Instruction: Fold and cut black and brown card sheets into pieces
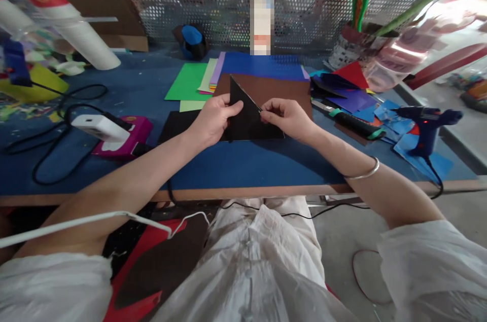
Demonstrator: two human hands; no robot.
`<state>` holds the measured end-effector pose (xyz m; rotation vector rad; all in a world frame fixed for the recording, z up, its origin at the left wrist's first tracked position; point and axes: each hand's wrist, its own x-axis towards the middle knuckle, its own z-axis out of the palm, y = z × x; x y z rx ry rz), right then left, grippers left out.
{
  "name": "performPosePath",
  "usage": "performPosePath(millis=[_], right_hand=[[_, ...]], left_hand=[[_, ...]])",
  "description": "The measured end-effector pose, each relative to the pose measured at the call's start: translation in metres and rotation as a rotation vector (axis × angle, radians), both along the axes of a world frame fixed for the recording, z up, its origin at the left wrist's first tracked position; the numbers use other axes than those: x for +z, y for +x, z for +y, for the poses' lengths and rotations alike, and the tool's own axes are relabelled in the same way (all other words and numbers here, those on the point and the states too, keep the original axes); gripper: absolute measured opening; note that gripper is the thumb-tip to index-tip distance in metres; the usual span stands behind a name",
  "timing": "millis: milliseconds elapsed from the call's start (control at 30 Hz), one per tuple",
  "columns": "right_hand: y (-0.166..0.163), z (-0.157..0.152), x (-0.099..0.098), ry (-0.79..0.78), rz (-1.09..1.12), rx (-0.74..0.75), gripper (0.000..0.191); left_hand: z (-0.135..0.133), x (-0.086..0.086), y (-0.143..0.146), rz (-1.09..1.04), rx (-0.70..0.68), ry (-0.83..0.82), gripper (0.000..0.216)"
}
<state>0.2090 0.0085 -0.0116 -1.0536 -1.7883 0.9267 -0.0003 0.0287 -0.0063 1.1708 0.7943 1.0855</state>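
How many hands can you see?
2. The left hand grips the black sheet with its thumb on the front, and the right hand has its fingertips at the sheet's slanted edge. No other hands show.

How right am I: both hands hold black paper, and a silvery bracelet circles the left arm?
Not quite: the silvery bracelet circles the right arm, as the head view shows. The left hand and right hand do hold black paper.

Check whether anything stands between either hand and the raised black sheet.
Nothing visible does: the left hand already holds the black sheet, thumb on its face, and the right hand pinches its slanted edge.
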Motion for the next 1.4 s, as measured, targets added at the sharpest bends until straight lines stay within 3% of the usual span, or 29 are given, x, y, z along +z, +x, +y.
performPosePath(millis=[167, 400, 533, 767, 1133, 1400], right_hand=[[0.0, 0.0, -0.001, -0.059, 0.101, 0.028, 0.017], [0.0, -0.003, 0.0, -0.092, 0.134, 0.063, 0.02], [-0.001, -0.002, -0.001, -0.015, 0.142, -0.013, 0.018], [0.0, -0.003, 0.003, 0.117, -0.066, -0.15, 0.019], [0.003, -0.003, 0.007, 0.194, -0.204, -0.214, 0.021], [-0.003, -0.004, 0.003, 0.031, 0.115, -0.126, 0.023]], left_hand=[[-0.001, 0.003, 0.0, 0.002, 0.005, -0.072, 0.004], [-0.002, 0.004, 0.002, 0.0, 0.001, -0.041, 0.004], [-0.004, 0.004, 0.002, 0.021, -0.02, -0.035, 0.021], [-0.008, 0.005, 0.003, 0.062, -0.022, -0.024, 0.043], [-0.007, 0.009, 0.004, 0.078, 0.058, -0.032, 0.025], [-0.01, 0.012, 0.004, 0.073, 0.087, -0.034, 0.029]])
